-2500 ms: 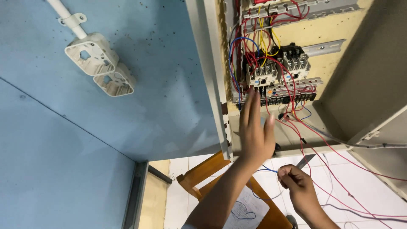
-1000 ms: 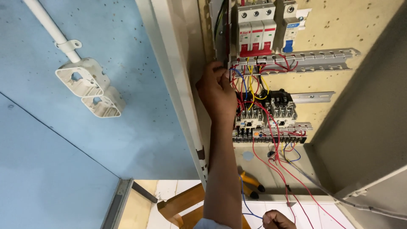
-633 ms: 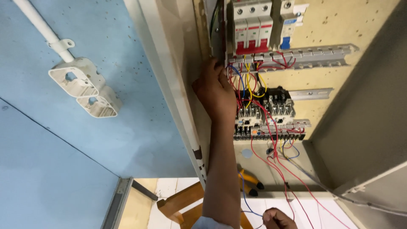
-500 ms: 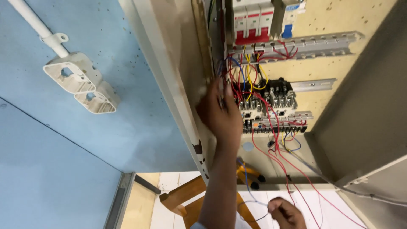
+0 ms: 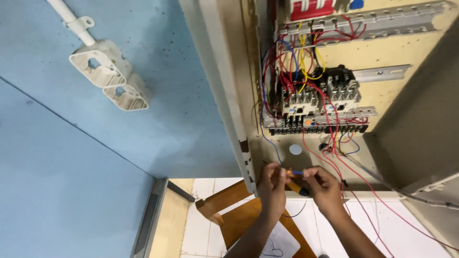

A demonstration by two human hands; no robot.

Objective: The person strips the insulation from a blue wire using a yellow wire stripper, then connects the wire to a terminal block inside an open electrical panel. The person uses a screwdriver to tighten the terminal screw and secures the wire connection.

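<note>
**Both hands on a blue wire below the open panel**

We looked up into an open electrical cabinet (image 5: pixel 411 143) and found both hands raised just under its lower edge. The left hand (image 5: pixel 271 184) was pinched on a thin blue wire (image 5: pixel 275 152), thumb and fingertips closed on its lower end. The right hand (image 5: pixel 322 184) had its fingertips closed on the same wire end from the other side, so the two hands nearly met, with a short blue stretch showing between them. We also saw an orange and black tool (image 5: pixel 299 186) lying between the hands, its dark tip beside the right palm; we could not tell which hand carried it.

From the fingers the blue wire ran upward along the cabinet's left inner edge toward a cluster of relays and contactors (image 5: pixel 318 95), where it joined a tangle of red, yellow and blue wires (image 5: pixel 291 62). A dark terminal strip (image 5: pixel 318 129) sat just beneath that cluster, and a perforated metal rail (image 5: pixel 368 26) crossed above it. Loose red wires (image 5: pixel 363 177) trailed down to the right past the right forearm.

On the blue wall to the left we noted two white junction boxes (image 5: pixel 112 76) on a white conduit (image 5: pixel 71 21). Below the hands stood a wooden chair (image 5: pixel 229 215) on white floor tiles.
</note>
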